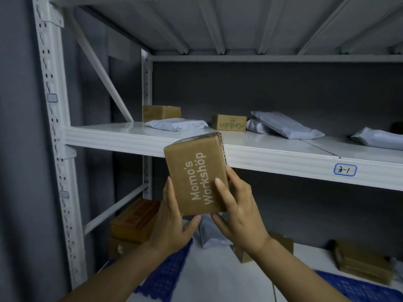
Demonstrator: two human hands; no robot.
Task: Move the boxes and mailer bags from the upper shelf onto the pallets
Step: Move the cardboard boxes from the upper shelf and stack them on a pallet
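Both hands' fingers (220, 188) grip the brown cardboard box (197, 174) at its lower end. Its long axis stands nearly upright. The blue plastic pallets (168, 277) lie well below.

Front strip of white metal upper shelf (113, 136) open to reach, white diagonal steel brace (98, 62) barring the left end, grey plastic mailer bags (176, 124) and brown cardboard boxes (161, 113) along the rear.

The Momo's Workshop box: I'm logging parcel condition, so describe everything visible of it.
The Momo's Workshop box is closed brown corrugated cardboard with white lettering along its length, fluted edge showing on top. It is off the upper shelf, held on end, tilted, before its front edge. The left hand grips its lower left; the right hand its right side, thumb on the printed face.
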